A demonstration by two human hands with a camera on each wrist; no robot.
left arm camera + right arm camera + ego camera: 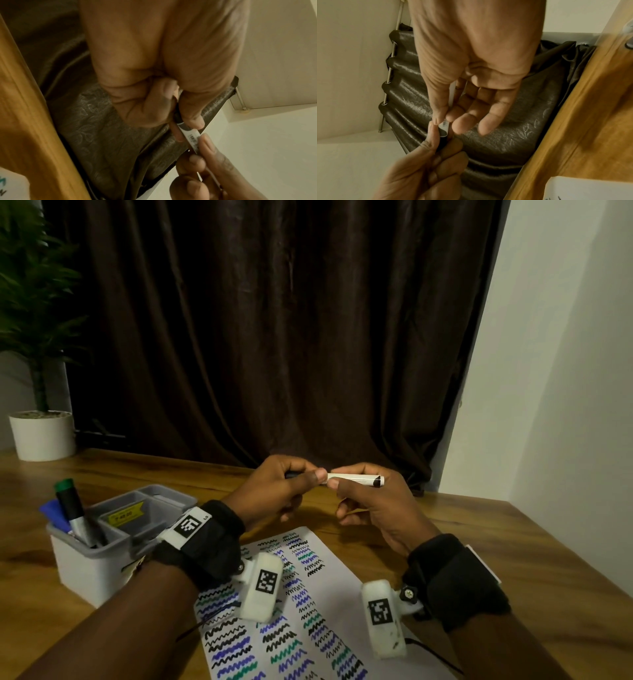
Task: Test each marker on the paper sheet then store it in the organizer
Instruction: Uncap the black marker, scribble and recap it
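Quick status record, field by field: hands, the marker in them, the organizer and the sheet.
left hand: grips the black cap end of the marker
right hand: pinches the white barrel of the marker
white-barrelled black marker: held level above the wooden table, cap on or just at the barrel
grey plastic organizer: front-left compartment holds a green-capped marker and a blue-capped marker
white paper sheet: covered in black, blue and green squiggles

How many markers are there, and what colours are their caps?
Green-capped marker, standing in the organizer: 1
Blue-capped marker, in the same compartment: 1
Black-capped marker, held between the left hand and right hand: 1
Total: 3 markers
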